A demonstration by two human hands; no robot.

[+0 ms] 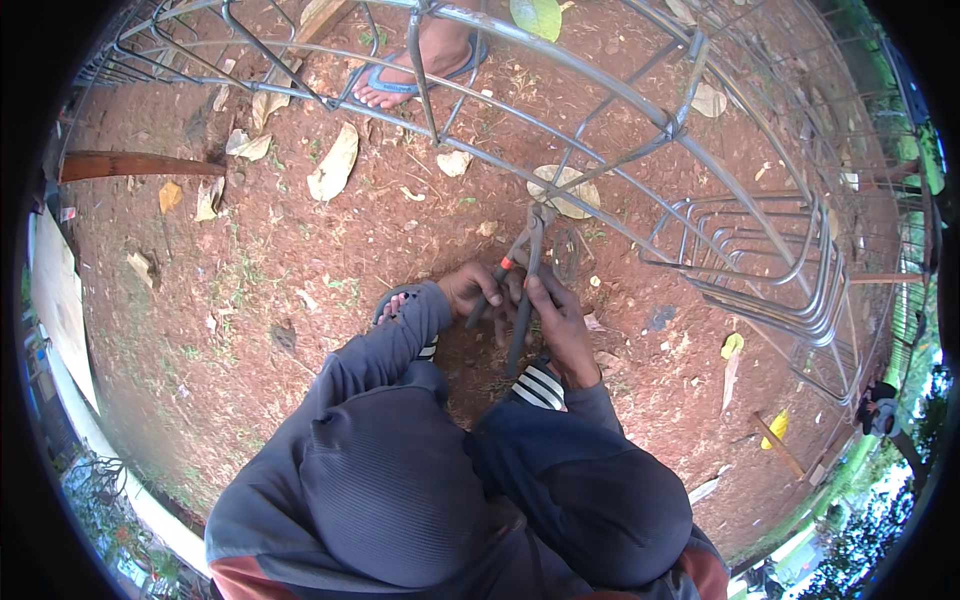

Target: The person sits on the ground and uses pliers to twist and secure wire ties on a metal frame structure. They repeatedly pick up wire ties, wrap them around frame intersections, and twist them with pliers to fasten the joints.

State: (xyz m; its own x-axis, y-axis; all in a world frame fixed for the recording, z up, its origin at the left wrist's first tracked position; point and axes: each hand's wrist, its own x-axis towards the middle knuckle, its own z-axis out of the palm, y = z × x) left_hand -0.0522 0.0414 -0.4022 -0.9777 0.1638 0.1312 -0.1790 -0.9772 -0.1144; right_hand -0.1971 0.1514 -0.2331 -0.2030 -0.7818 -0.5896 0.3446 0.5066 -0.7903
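Observation:
A pair of pincers (pixel 534 232) with dark handles and orange bands points away from me, its jaws at a lower bar of the steel rebar cage (pixel 640 100). Whether the jaws grip that bar or a tie wire, I cannot make out. My left hand (pixel 473 292) is closed at the left handle. Around the right handle, my right hand (pixel 560 325) has its thumb and fingers wrapped. Some thin wire (pixel 570 255) seems to lie just right of the jaws.
Bent rebar stirrups (pixel 800 270) hang bunched on the cage at right. Beyond the cage stands another person's sandalled foot (pixel 415 75). A wooden stake (pixel 140 166) is at left. Dry leaves (pixel 334 163) lie scattered on the reddish soil.

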